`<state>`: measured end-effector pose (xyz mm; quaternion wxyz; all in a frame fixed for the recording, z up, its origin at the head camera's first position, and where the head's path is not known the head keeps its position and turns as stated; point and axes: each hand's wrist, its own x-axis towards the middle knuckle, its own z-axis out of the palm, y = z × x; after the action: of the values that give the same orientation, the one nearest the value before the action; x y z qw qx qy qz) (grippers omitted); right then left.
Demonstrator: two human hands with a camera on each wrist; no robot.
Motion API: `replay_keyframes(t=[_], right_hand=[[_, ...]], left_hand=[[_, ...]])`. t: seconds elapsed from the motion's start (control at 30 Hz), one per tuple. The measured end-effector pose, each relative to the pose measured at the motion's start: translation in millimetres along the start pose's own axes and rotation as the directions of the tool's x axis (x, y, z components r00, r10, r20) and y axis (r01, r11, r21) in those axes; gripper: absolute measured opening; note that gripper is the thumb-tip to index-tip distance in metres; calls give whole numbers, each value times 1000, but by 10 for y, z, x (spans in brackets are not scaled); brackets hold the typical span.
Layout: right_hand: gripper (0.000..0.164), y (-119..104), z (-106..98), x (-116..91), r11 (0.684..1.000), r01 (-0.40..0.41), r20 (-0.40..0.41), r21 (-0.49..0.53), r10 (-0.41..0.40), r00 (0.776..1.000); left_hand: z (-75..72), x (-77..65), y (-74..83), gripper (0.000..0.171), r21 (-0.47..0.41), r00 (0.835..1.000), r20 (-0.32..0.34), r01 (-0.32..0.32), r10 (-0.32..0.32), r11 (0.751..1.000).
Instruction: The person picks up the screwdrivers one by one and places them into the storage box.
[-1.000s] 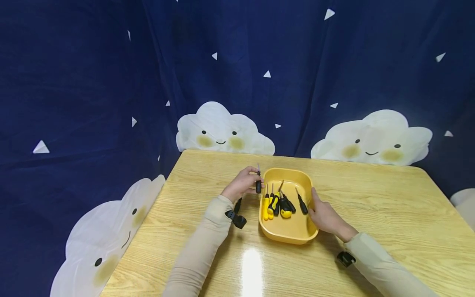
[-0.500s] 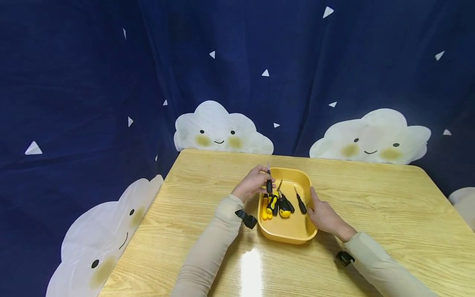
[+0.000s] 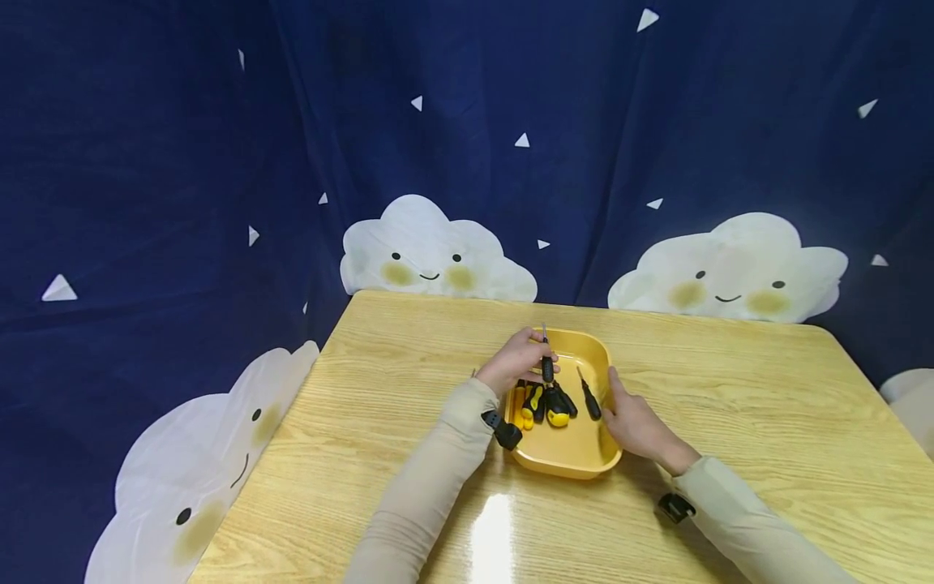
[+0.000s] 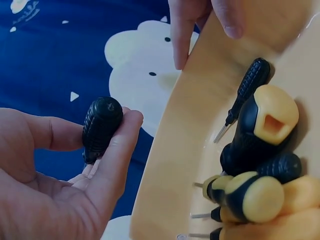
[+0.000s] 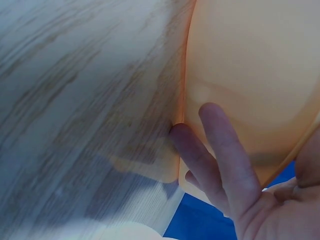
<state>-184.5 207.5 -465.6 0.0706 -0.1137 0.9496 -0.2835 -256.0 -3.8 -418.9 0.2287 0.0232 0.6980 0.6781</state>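
In the head view, my left hand (image 3: 516, 358) holds a black-handled screwdriver (image 3: 547, 371) over the left part of a yellow plastic tray (image 3: 563, 469), its metal tip pointing away from me. The left wrist view shows the handle (image 4: 102, 125) between thumb and fingers. My right hand (image 3: 642, 427) grips the tray's right wall, thumb over the rim and fingers outside; its fingers (image 5: 227, 155) lie along the wall in the right wrist view. Inside the tray lie a slim black screwdriver (image 3: 592, 404), a stubby black-and-yellow one (image 4: 275, 115) and several yellow-handled screwdrivers (image 3: 519, 405), partly hidden by my left hand.
The tray stands on a light wooden table (image 3: 730, 405). A thin tip (image 3: 473, 374) shows just behind my left wrist. A dark blue curtain (image 3: 467, 122) with white clouds hangs along the back and left sides of the table.
My left hand has moved right with the black screwdriver, from beside the tray's left rim to over its inside. My right hand stays on the tray's right wall.
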Motion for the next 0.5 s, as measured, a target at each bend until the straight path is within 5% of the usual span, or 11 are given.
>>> replay_keyframes(t=[0.5], right_hand=[[74, -27, -14, -10, 1000, 1, -4, 9, -1, 1000]], left_hand=[[170, 97, 22, 22, 55, 999, 7, 33, -34, 998]])
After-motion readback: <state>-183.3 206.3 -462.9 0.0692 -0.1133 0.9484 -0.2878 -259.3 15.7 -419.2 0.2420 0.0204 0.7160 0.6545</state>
